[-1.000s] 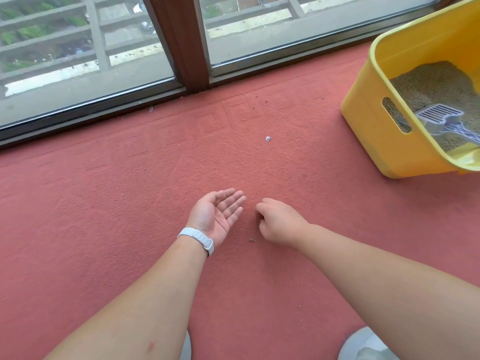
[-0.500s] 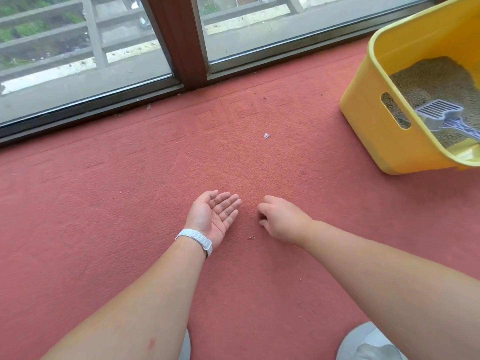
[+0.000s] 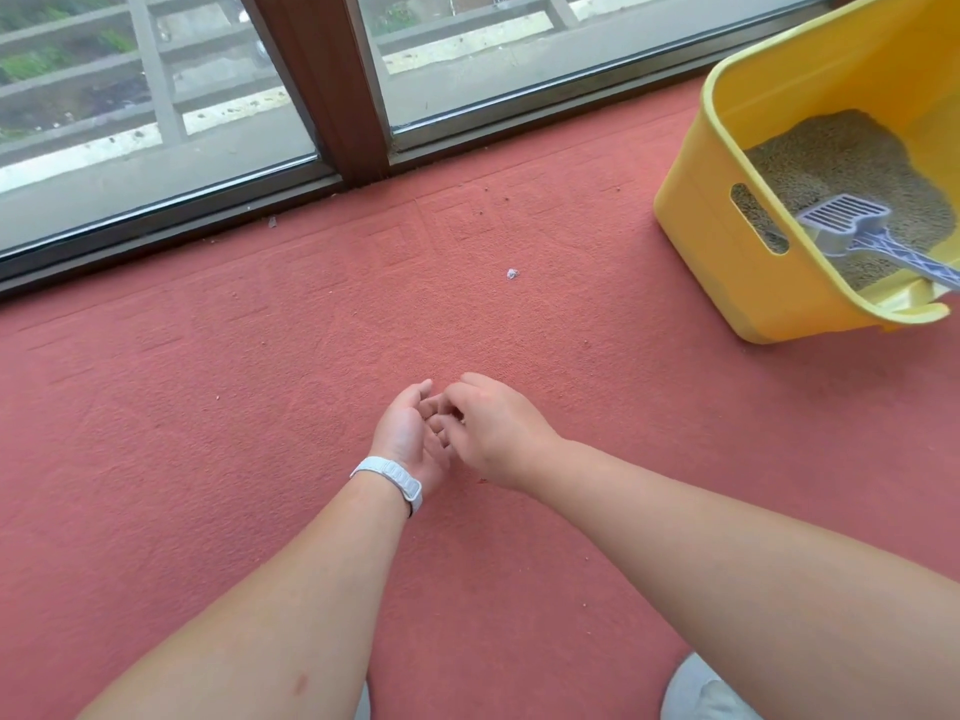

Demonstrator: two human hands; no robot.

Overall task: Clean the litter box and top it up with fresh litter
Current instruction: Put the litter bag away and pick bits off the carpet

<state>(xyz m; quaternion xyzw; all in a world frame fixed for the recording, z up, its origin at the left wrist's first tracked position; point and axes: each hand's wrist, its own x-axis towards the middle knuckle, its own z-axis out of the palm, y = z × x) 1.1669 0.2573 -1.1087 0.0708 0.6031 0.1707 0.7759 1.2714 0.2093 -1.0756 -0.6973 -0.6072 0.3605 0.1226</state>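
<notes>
Head view: at frame centre the left hand (image 3: 410,433) lies cupped, palm up, on the red carpet (image 3: 208,407). The right hand (image 3: 493,428) has its fingers pinched over that palm; what they hold cannot be told. The yellow litter box (image 3: 727,262), with litter (image 3: 841,163) and scoop (image 3: 852,231), sits at the right edge, open carpet between.

A red carpet (image 3: 218,459) covers the floor from the lower edge of the frame up to the window sill (image 3: 156,241) across the top. A faint raised geometric pattern runs through it near the upper middle. At the upper right stands a yellow litter box (image 3: 727,262), resting directly on the carpet. Just above the centre lies a small pale scrap (image 3: 512,273), and tiny dark and tan specks (image 3: 587,341) are scattered about, some close to the sill.
</notes>
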